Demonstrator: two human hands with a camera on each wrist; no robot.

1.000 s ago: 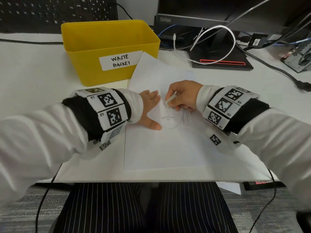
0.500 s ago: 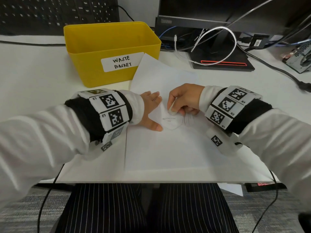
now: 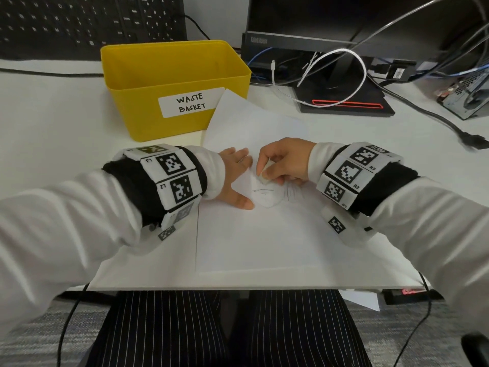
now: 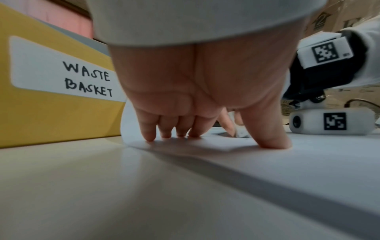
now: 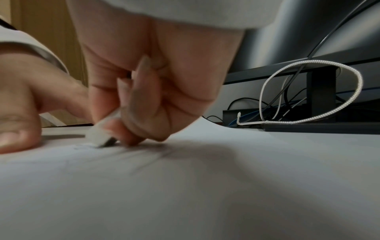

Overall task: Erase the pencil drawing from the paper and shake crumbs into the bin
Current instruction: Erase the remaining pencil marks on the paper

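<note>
I see my left hand (image 3: pixel 236 178) planted flat, fingers straight and close together, thumb spread out toward me, fingertips (image 4: pixel 149 136) and thumb tip pressing down. My right hand (image 3: pixel 284 161) sits just beside it, fingers curled, pinching with thumb and forefinger, the other fingers tucked under. Both forearms reach in from the sides, wrists low.

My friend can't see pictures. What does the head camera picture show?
A right hand rubs an eraser on a pencil drawing while the left hand presses the paper flat. A yellow bin stands behind.
</note>
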